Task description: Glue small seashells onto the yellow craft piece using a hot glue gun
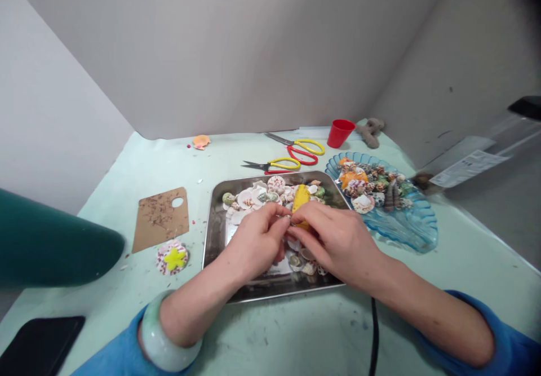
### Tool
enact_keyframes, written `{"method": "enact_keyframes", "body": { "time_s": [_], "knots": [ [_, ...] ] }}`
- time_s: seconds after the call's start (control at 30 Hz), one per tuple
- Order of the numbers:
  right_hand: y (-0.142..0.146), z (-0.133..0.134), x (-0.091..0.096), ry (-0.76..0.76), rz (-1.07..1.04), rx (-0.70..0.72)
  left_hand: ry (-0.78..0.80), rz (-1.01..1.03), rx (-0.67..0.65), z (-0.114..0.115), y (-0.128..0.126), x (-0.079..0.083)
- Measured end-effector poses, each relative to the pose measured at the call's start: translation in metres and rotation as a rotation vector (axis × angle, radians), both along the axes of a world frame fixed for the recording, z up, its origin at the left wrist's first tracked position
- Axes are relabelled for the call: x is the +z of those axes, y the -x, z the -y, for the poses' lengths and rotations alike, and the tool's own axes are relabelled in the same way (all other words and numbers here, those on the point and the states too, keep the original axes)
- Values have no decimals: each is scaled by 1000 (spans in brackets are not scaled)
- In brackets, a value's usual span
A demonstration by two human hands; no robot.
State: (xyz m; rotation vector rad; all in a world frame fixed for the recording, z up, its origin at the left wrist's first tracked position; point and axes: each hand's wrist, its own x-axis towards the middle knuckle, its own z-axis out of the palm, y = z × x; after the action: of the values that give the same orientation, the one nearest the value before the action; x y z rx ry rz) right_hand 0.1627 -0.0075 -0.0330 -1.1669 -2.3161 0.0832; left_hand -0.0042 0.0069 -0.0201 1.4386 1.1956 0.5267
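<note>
Both forearms angle in from the lower corners, blue sleeves pushed back, and here the left hand (260,238) and right hand (340,235) meet fingertip to fingertip over the metal tray (215,246), palms down, fingers curled. Thumbs and index fingers are closed in a pinch around a small piece (290,219), mostly hidden and too tiny to identify! It's right there above the shells (253,195), the right hand's fingers partly covering a yellow object (301,197), wrists held apart on either side.
</note>
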Motion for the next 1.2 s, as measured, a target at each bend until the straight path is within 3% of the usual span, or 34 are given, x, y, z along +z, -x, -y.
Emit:
{"method": "enact_keyframes", "body": {
  "time_s": [0.2,0.87,1.2],
  "knots": [
    [0,-1,-1,15,-4,12,63,66,16,0,0,-3],
    [-2,-1,-3,12,-22,-32,91,94,-44,2,-1,7],
    [-1,-1,-1,31,-23,-8,92,90,-18,1,-2,4]
  ]
}}
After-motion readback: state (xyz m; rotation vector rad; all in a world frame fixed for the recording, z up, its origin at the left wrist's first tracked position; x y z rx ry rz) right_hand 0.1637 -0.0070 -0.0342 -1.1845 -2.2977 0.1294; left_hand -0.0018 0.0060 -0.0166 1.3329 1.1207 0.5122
